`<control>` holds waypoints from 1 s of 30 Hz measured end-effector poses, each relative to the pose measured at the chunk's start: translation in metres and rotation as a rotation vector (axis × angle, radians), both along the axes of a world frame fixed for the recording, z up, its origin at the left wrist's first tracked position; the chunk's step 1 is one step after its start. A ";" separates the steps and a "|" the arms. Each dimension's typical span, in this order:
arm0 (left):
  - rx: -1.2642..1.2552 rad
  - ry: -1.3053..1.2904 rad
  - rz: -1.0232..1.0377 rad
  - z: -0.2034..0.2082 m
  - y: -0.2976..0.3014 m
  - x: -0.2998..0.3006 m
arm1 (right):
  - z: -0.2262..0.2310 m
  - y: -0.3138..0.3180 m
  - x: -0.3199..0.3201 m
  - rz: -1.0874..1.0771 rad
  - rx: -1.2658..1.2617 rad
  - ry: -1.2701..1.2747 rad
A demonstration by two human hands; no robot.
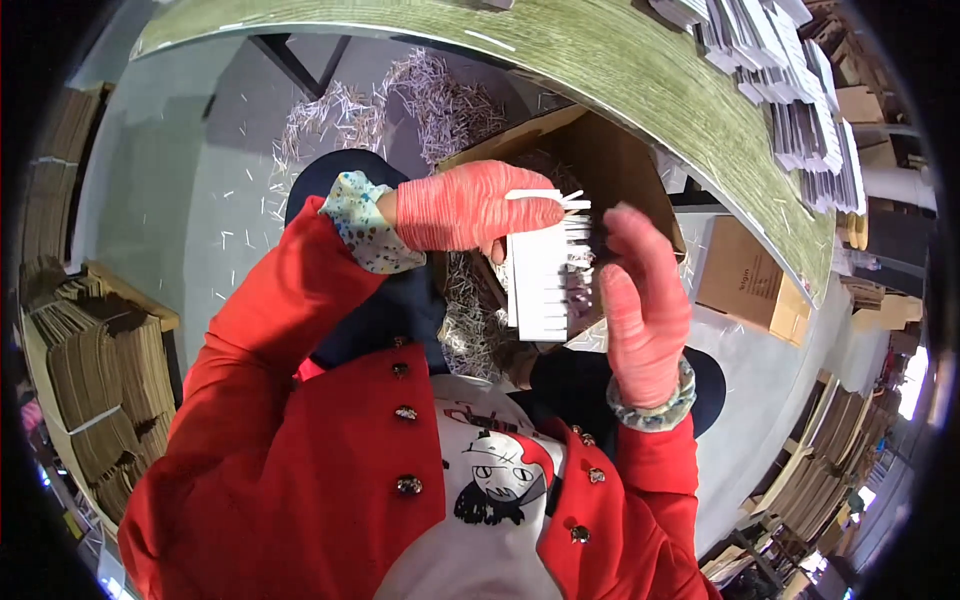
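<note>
In a pink glove, my left hand (465, 207) grips a stack of white slotted card pieces (540, 290) near its upper end, thumb on top. The stack hangs upright in front of me, and narrow slits and strips run along its right edge. A few thin white strips stick out past my left thumb. My right hand (648, 315), also in a pink glove, is just right of that slotted edge. Its thumb and fingers are apart, the fingertips slightly blurred, and nothing shows in it.
Below the stack, an open cardboard box (610, 150) stands between my knees and the green-topped table (590, 50). Scraps of white strips (440, 105) litter the floor. Stacked white card pieces (790, 90) lie on the table at right; a closed carton (740, 275) stands beneath it. Flat cardboard bundles (100, 370) are at left.
</note>
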State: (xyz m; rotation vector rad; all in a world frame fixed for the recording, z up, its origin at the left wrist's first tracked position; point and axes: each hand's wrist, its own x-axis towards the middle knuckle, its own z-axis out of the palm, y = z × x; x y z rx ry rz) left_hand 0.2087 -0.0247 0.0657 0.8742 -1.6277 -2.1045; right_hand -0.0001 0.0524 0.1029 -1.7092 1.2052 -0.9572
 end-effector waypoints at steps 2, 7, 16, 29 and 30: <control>-0.031 0.001 0.002 0.000 0.001 -0.010 | -0.001 0.006 -0.002 -0.226 0.215 -0.221; -0.267 0.031 0.128 0.004 0.008 -0.032 | -0.018 0.011 -0.010 -0.134 0.412 -0.291; -0.351 0.144 0.535 0.057 -0.008 -0.068 | 0.083 -0.072 -0.088 -0.250 -0.594 0.710; -0.262 0.383 0.715 0.087 -0.018 -0.107 | 0.069 -0.093 -0.071 -0.303 -0.213 -0.096; -0.283 0.417 0.715 0.088 -0.020 -0.113 | 0.073 -0.083 -0.060 -0.228 0.020 -0.439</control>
